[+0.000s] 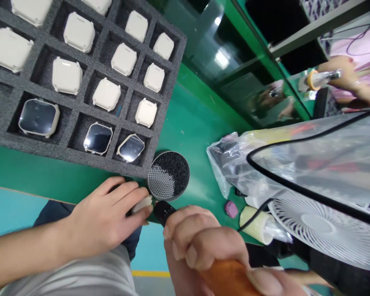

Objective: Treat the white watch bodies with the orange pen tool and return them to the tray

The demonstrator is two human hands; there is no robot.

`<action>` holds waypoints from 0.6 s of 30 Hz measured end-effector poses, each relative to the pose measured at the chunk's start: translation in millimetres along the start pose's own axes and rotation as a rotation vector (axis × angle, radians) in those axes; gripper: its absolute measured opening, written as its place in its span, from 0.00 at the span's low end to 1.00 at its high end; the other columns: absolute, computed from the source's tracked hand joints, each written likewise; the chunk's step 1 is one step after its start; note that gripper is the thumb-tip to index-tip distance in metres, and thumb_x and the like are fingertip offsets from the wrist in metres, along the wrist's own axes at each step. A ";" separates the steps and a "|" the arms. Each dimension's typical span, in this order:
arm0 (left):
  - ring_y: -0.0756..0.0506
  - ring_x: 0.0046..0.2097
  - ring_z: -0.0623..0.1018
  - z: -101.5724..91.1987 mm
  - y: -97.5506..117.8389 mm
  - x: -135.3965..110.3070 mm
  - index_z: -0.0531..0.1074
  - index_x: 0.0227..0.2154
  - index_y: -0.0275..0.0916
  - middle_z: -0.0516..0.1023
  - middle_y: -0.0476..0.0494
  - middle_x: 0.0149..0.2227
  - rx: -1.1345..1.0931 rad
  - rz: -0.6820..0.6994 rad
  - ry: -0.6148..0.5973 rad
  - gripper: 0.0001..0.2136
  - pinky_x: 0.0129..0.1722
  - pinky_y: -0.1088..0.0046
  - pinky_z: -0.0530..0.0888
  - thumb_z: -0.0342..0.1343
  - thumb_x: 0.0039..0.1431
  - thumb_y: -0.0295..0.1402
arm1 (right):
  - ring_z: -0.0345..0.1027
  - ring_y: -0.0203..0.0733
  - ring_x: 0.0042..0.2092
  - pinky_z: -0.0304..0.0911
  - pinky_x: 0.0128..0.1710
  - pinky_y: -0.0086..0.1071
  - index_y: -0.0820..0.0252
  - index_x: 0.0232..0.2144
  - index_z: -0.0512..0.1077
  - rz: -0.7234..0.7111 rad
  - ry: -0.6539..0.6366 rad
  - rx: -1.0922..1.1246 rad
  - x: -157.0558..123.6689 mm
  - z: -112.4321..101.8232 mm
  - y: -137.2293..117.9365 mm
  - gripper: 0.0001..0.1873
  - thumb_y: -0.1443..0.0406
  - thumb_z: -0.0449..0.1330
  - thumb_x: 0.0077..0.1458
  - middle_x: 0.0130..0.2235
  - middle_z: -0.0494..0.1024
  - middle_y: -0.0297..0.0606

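My left hand (107,216) is closed on a small whitish watch case (142,204), held at the table's front edge with the fingers covering most of it. Wrapped around an electric screwdriver (226,275) with an orange body and black collar is my right hand (203,240). The driver's tip points at the side of the case; whether they touch I cannot tell. Just beyond both hands stands a round dish (188,174) with tiny black pieces, likely screws, over a grey dimpled bottom. A dark foam tray (132,172) at upper left holds several watch cases (107,94), some showing dark screens.
On the right, a black cable (283,181) crosses a clear plastic bag (296,152). Below lie a white fan grille (323,230), a pale yellow roll (254,226) and a small purple object (231,209). Another person's arm (342,76) shows beyond the glass panel.
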State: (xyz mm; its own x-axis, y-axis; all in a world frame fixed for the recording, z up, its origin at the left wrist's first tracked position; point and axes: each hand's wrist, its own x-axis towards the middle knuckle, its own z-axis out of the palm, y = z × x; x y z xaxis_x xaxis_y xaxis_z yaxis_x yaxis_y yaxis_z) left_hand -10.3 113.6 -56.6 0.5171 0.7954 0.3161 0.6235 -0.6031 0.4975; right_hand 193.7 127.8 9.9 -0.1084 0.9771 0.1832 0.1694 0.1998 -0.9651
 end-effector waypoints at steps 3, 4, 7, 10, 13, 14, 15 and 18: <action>0.38 0.57 0.76 -2.1 -0.4 -0.1 0.77 0.53 0.41 0.79 0.41 0.56 0.021 -0.004 -0.043 0.12 0.57 0.55 0.69 0.58 0.72 0.35 | 0.71 0.47 0.35 0.72 0.28 0.45 0.40 0.47 0.71 -0.055 0.040 0.030 -2.4 -17.2 1.4 0.19 0.43 0.63 0.57 0.35 0.70 0.32; 0.38 0.57 0.76 -2.7 -0.5 -0.2 0.77 0.54 0.40 0.79 0.40 0.57 0.027 -0.009 -0.058 0.13 0.57 0.55 0.69 0.59 0.72 0.36 | 0.70 0.46 0.33 0.71 0.27 0.45 0.39 0.49 0.71 -0.097 0.064 0.050 -2.9 -19.8 2.5 0.20 0.44 0.63 0.58 0.34 0.70 0.31; 0.38 0.57 0.76 -4.1 -0.1 -0.5 0.76 0.54 0.36 0.79 0.38 0.58 0.018 -0.026 -0.074 0.14 0.57 0.56 0.69 0.59 0.72 0.38 | 0.67 0.42 0.28 0.70 0.26 0.44 0.41 0.53 0.71 -0.236 0.202 0.144 -0.5 -15.9 4.9 0.19 0.46 0.58 0.64 0.32 0.71 0.30; 0.38 0.57 0.77 -4.6 0.4 -0.3 0.75 0.54 0.36 0.80 0.38 0.58 0.000 -0.036 -0.066 0.14 0.56 0.56 0.70 0.59 0.72 0.38 | 0.66 0.41 0.28 0.70 0.26 0.43 0.48 0.49 0.73 -0.201 0.337 0.202 6.3 -4.9 2.5 0.20 0.45 0.53 0.67 0.32 0.73 0.30; 0.39 0.56 0.77 -4.7 -0.6 0.9 0.75 0.54 0.36 0.81 0.39 0.56 -0.001 -0.032 -0.066 0.14 0.56 0.57 0.70 0.59 0.72 0.38 | 0.65 0.39 0.28 0.69 0.26 0.42 0.49 0.46 0.73 -0.166 0.366 0.226 9.5 0.7 -0.5 0.20 0.44 0.58 0.65 0.32 0.73 0.29; 0.39 0.55 0.77 -5.1 -1.3 1.4 0.75 0.53 0.36 0.81 0.39 0.55 0.005 -0.027 -0.065 0.13 0.55 0.57 0.70 0.60 0.71 0.38 | 0.65 0.38 0.28 0.69 0.26 0.41 0.49 0.46 0.73 -0.173 0.359 0.230 8.7 0.3 -0.6 0.20 0.44 0.59 0.64 0.33 0.73 0.29; 0.38 0.55 0.78 -6.0 -1.9 2.0 0.75 0.52 0.36 0.81 0.39 0.54 0.013 -0.021 -0.062 0.13 0.55 0.56 0.71 0.60 0.71 0.38 | 0.65 0.39 0.29 0.68 0.26 0.42 0.49 0.46 0.73 -0.192 0.372 0.230 6.6 -1.5 -0.1 0.20 0.43 0.59 0.64 0.33 0.72 0.29; 0.39 0.52 0.79 -12.0 -1.7 3.5 0.74 0.51 0.36 0.81 0.38 0.51 -0.025 -0.024 -0.004 0.13 0.52 0.57 0.75 0.62 0.70 0.38 | 0.65 0.38 0.30 0.68 0.25 0.42 0.44 0.51 0.73 -0.233 0.436 0.262 -6.7 -19.2 8.9 0.20 0.46 0.62 0.61 0.35 0.72 0.27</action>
State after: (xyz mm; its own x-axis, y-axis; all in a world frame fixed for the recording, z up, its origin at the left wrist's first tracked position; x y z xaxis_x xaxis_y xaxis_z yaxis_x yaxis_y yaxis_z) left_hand -16.6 118.0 -46.6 0.5050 0.8091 0.3007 0.6209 -0.5825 0.5245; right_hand 214.8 124.5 3.7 0.3111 0.8602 0.4039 -0.0655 0.4435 -0.8939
